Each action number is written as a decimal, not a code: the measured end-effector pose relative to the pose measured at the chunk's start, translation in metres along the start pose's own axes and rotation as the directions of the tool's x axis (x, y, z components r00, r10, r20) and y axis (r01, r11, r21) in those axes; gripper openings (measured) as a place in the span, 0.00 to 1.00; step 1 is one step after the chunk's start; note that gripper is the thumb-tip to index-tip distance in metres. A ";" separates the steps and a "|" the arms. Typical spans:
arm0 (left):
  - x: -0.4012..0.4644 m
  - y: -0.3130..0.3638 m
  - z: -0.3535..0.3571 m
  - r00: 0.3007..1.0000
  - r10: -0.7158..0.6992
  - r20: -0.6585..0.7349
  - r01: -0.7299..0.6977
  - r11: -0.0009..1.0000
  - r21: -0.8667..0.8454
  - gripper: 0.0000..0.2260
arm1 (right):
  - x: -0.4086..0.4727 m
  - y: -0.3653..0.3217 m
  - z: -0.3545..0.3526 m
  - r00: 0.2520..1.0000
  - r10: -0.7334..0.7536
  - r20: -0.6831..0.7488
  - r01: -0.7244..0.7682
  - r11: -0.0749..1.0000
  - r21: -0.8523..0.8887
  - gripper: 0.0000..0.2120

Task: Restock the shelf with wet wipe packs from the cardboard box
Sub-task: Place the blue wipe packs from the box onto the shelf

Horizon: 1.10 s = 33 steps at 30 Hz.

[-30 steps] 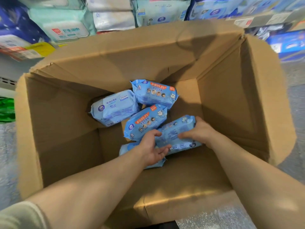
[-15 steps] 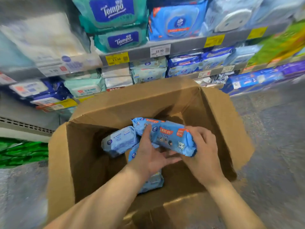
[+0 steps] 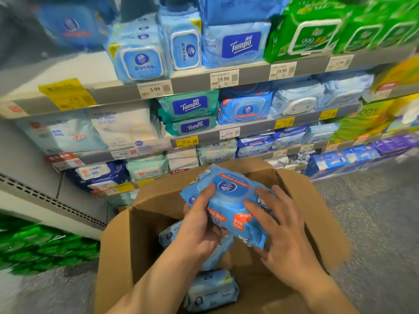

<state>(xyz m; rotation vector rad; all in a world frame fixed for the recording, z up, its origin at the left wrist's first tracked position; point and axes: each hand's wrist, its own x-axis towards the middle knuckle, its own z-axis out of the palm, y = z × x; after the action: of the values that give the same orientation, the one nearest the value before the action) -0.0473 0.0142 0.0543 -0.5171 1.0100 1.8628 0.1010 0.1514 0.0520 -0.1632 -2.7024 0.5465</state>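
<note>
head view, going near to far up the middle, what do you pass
loose pack low in the box → left hand and right hand → held pack above the box → box's far flap → shelf with stocked wipes

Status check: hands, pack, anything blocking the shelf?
Left hand and right hand both gripping one blue wipe pack, raised over the cardboard box. More packs left inside. Shelf path open.
</note>
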 end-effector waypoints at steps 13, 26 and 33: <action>-0.050 0.101 -0.047 0.920 0.381 0.091 -0.389 0.916 0.093 0.29 | 0.109 -0.077 -0.006 0.863 0.474 0.174 -0.465 0.612 0.640 0.13; -0.066 0.223 -0.083 0.926 0.344 0.154 -0.365 0.921 0.134 0.33 | 0.235 -0.187 0.026 0.678 0.193 0.709 -0.730 0.060 0.681 0.24; -0.092 0.281 -0.092 0.882 0.369 0.294 -0.445 0.858 0.257 0.28 | 0.260 -0.225 0.063 0.754 0.262 0.602 -0.577 -0.172 0.798 0.24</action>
<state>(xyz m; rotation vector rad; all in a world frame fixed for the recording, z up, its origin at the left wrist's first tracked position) -0.2536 -0.1759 0.1857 0.1279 1.2999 2.0119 -0.1717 -0.0295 0.1757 -0.6431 -1.5112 2.7116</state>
